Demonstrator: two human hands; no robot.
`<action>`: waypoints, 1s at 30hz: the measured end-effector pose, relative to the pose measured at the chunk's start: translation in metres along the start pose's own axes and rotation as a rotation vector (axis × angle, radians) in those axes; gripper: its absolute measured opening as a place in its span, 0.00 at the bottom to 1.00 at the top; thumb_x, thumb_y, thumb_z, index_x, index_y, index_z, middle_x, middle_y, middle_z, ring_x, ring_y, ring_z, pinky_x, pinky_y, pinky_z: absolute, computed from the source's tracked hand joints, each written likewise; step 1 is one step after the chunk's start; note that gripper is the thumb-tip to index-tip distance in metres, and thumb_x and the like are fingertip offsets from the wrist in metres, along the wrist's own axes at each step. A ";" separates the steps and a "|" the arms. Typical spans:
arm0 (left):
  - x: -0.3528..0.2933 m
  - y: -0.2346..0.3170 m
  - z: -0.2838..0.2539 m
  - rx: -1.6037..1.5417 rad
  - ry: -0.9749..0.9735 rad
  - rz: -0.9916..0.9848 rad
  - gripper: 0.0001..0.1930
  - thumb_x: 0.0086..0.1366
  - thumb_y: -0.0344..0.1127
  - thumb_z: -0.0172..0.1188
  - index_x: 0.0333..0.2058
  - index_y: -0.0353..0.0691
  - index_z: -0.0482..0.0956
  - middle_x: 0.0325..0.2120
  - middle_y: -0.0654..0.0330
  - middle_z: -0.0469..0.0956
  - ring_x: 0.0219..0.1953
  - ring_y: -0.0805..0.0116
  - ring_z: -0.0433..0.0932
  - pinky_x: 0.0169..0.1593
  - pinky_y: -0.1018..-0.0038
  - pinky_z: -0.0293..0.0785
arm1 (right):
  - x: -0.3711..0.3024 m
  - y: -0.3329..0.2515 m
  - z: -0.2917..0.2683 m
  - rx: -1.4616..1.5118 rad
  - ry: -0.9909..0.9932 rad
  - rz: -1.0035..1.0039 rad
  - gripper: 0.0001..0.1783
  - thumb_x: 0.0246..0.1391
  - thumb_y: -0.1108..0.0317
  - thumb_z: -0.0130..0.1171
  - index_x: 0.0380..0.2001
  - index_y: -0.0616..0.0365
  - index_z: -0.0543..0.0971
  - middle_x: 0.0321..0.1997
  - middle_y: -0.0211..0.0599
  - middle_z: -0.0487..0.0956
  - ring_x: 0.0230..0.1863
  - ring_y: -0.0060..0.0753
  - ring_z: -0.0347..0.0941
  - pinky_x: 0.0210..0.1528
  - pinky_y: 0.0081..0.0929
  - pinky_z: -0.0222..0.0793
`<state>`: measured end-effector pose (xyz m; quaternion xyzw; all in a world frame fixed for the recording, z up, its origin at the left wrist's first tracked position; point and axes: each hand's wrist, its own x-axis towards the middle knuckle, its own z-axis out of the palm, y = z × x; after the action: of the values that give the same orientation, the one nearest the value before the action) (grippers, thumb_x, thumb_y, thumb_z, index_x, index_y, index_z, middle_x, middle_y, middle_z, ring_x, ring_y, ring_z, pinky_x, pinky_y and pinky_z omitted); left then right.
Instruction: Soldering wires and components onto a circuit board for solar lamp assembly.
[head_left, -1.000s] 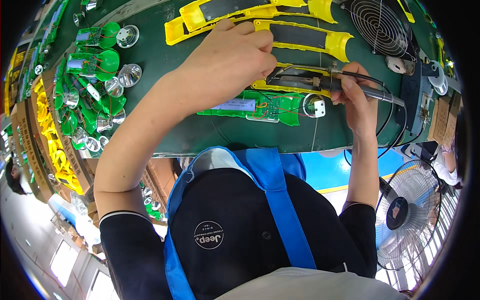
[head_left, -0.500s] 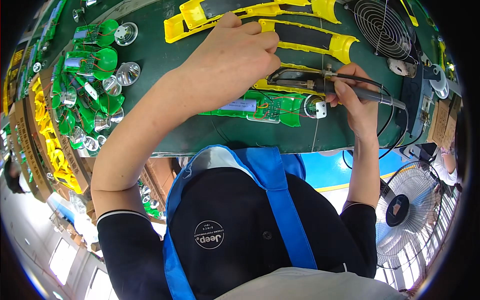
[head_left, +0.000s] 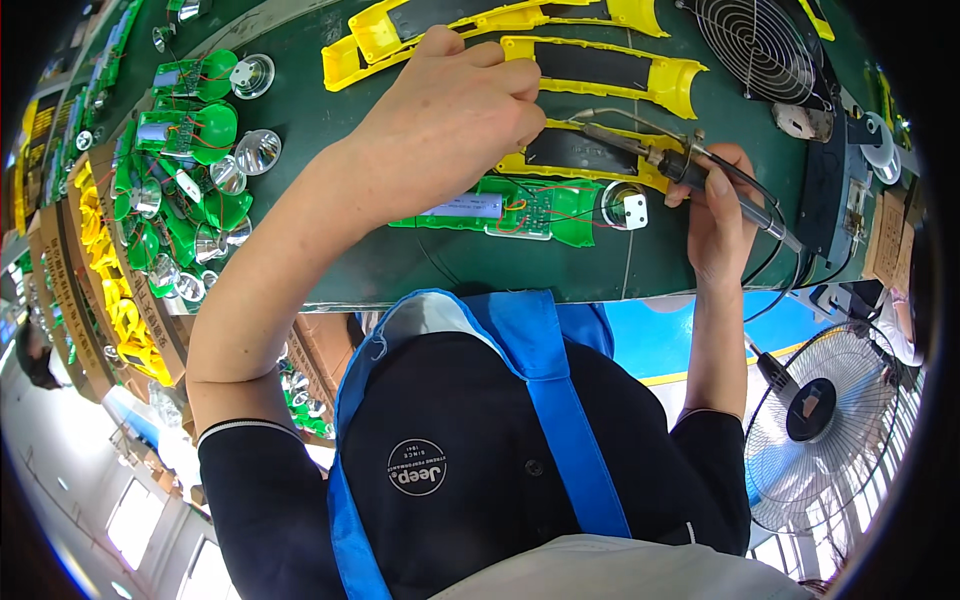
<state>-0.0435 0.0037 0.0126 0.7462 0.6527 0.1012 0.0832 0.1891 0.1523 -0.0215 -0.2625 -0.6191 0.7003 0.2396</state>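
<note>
My right hand [head_left: 722,205] grips a soldering iron [head_left: 680,165] with a thin metal solder-feed tube alongside. Its tip points up and left, over a yellow casing half [head_left: 585,150] with a dark inner panel, and stands apart from my left fingers. My left hand [head_left: 465,110] is closed, fingers curled, over the left end of that casing; what it pinches is hidden beneath. Just below lies a green flashlight casing half [head_left: 572,222] holding a battery [head_left: 470,207], a small circuit board [head_left: 530,215] and red wires. A round reflector [head_left: 622,207] with a white piece sits at its right end.
More yellow casing halves [head_left: 670,85] lie at the back. Several green casing halves [head_left: 215,125] with wired reflectors [head_left: 258,152] crowd the left. A fan with a wire guard [head_left: 755,45] stands back right, near a solder spool [head_left: 880,145]. Black cables hang off the right edge.
The soldering iron has drawn back to the right, its tip moving away from my left fingers and uncovering more of the yellow casing. My left hand has shifted slightly left, still curled.
</note>
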 end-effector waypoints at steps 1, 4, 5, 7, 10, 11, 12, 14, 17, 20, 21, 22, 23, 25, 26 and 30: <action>0.001 0.000 0.000 -0.008 -0.006 -0.005 0.01 0.51 0.31 0.58 0.24 0.44 0.75 0.29 0.66 0.70 0.35 0.68 0.69 0.42 0.69 0.57 | -0.001 0.002 -0.001 0.031 0.010 -0.021 0.16 0.54 0.61 0.53 0.37 0.65 0.68 0.26 0.41 0.73 0.27 0.28 0.71 0.34 0.22 0.67; 0.001 0.002 -0.002 -0.032 -0.012 -0.007 0.01 0.52 0.31 0.59 0.24 0.44 0.76 0.29 0.65 0.70 0.34 0.68 0.69 0.42 0.69 0.56 | -0.004 0.010 -0.003 0.066 0.019 -0.074 0.17 0.55 0.60 0.52 0.38 0.65 0.67 0.26 0.42 0.73 0.28 0.29 0.70 0.36 0.24 0.66; 0.001 0.003 -0.003 -0.027 -0.016 -0.004 0.01 0.52 0.31 0.59 0.24 0.44 0.76 0.29 0.65 0.70 0.34 0.68 0.69 0.42 0.69 0.56 | -0.004 0.012 -0.004 0.062 0.015 -0.103 0.17 0.55 0.60 0.52 0.38 0.64 0.67 0.26 0.42 0.73 0.29 0.30 0.70 0.36 0.25 0.66; 0.001 0.004 -0.004 -0.051 0.017 -0.019 0.02 0.51 0.31 0.57 0.22 0.45 0.77 0.27 0.66 0.71 0.35 0.69 0.71 0.41 0.68 0.57 | -0.004 0.013 -0.004 0.072 0.022 -0.127 0.17 0.55 0.60 0.52 0.38 0.64 0.67 0.26 0.43 0.73 0.29 0.30 0.70 0.36 0.25 0.66; 0.000 0.003 -0.002 -0.067 0.033 -0.027 0.02 0.52 0.31 0.57 0.22 0.45 0.77 0.27 0.66 0.71 0.35 0.68 0.71 0.41 0.68 0.56 | -0.004 0.015 -0.005 0.091 0.032 -0.156 0.17 0.55 0.60 0.52 0.38 0.64 0.67 0.27 0.43 0.73 0.29 0.30 0.69 0.37 0.26 0.65; 0.000 0.003 -0.002 -0.067 0.034 -0.024 0.02 0.52 0.31 0.57 0.22 0.45 0.77 0.27 0.66 0.71 0.35 0.68 0.71 0.41 0.68 0.56 | -0.004 0.015 -0.005 0.099 0.038 -0.161 0.17 0.55 0.60 0.52 0.38 0.64 0.66 0.27 0.44 0.73 0.29 0.30 0.69 0.37 0.26 0.65; 0.000 0.003 -0.003 -0.080 0.028 -0.029 0.02 0.52 0.32 0.57 0.22 0.46 0.77 0.27 0.66 0.71 0.35 0.68 0.70 0.42 0.67 0.57 | -0.005 0.015 -0.004 0.096 0.039 -0.162 0.17 0.55 0.60 0.52 0.38 0.64 0.66 0.27 0.44 0.73 0.29 0.30 0.69 0.37 0.26 0.65; 0.000 0.003 -0.004 -0.096 0.025 -0.034 0.02 0.53 0.32 0.57 0.23 0.46 0.77 0.27 0.66 0.70 0.35 0.68 0.70 0.42 0.67 0.57 | -0.005 0.013 -0.004 0.111 0.047 -0.161 0.17 0.55 0.60 0.52 0.38 0.64 0.66 0.28 0.45 0.73 0.29 0.31 0.68 0.37 0.26 0.64; -0.003 0.003 -0.005 -0.143 0.079 -0.061 0.01 0.52 0.32 0.60 0.23 0.47 0.77 0.29 0.66 0.70 0.36 0.67 0.70 0.42 0.66 0.58 | -0.005 0.013 -0.005 0.096 0.058 -0.231 0.17 0.55 0.59 0.52 0.38 0.64 0.66 0.30 0.46 0.73 0.30 0.31 0.68 0.37 0.26 0.63; -0.006 0.004 -0.006 -0.168 0.177 -0.035 0.04 0.51 0.32 0.61 0.27 0.46 0.75 0.31 0.66 0.68 0.35 0.65 0.69 0.41 0.68 0.58 | -0.006 0.008 -0.008 0.100 0.064 -0.280 0.17 0.56 0.60 0.51 0.40 0.64 0.67 0.33 0.45 0.73 0.33 0.33 0.69 0.39 0.28 0.64; -0.005 0.010 -0.009 -0.177 0.203 -0.052 0.05 0.50 0.31 0.62 0.28 0.46 0.75 0.32 0.66 0.68 0.36 0.65 0.68 0.42 0.68 0.58 | -0.005 0.008 -0.008 0.097 0.065 -0.278 0.17 0.56 0.60 0.51 0.40 0.64 0.67 0.33 0.45 0.73 0.33 0.33 0.69 0.39 0.28 0.64; -0.005 0.016 -0.010 -0.186 0.228 -0.068 0.07 0.49 0.31 0.62 0.28 0.47 0.75 0.32 0.66 0.68 0.37 0.65 0.68 0.42 0.68 0.59 | -0.003 0.010 -0.009 0.094 0.125 -0.327 0.17 0.57 0.60 0.50 0.41 0.63 0.67 0.35 0.45 0.74 0.36 0.34 0.69 0.42 0.31 0.64; -0.003 0.024 -0.008 -0.190 0.229 -0.064 0.07 0.49 0.31 0.62 0.28 0.47 0.75 0.32 0.66 0.68 0.37 0.65 0.68 0.42 0.68 0.59 | 0.000 0.012 -0.009 0.091 0.186 -0.376 0.16 0.58 0.61 0.49 0.42 0.63 0.68 0.36 0.44 0.74 0.38 0.36 0.70 0.45 0.33 0.65; 0.002 0.040 0.000 -0.210 0.175 -0.073 0.09 0.47 0.29 0.63 0.28 0.46 0.75 0.32 0.66 0.68 0.37 0.65 0.68 0.42 0.68 0.60 | 0.011 0.019 -0.006 0.116 0.195 -0.380 0.16 0.60 0.62 0.47 0.45 0.63 0.68 0.38 0.44 0.74 0.43 0.39 0.71 0.53 0.40 0.62; 0.005 0.044 0.012 -0.181 0.231 -0.094 0.11 0.44 0.28 0.64 0.28 0.46 0.74 0.31 0.66 0.68 0.37 0.65 0.68 0.41 0.69 0.60 | 0.016 0.021 -0.003 0.135 0.179 -0.370 0.16 0.60 0.62 0.47 0.45 0.62 0.68 0.39 0.45 0.74 0.44 0.39 0.71 0.55 0.41 0.60; 0.006 0.046 0.025 -0.167 0.338 -0.054 0.05 0.46 0.32 0.61 0.24 0.44 0.74 0.27 0.64 0.68 0.34 0.66 0.68 0.40 0.69 0.61 | 0.027 0.021 0.008 0.220 0.153 -0.367 0.16 0.61 0.61 0.45 0.46 0.62 0.67 0.41 0.45 0.73 0.45 0.39 0.70 0.59 0.42 0.56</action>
<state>0.0080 0.0039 0.0004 0.6913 0.6665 0.2767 0.0364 0.1636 0.1618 -0.0435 -0.1701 -0.5562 0.6864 0.4365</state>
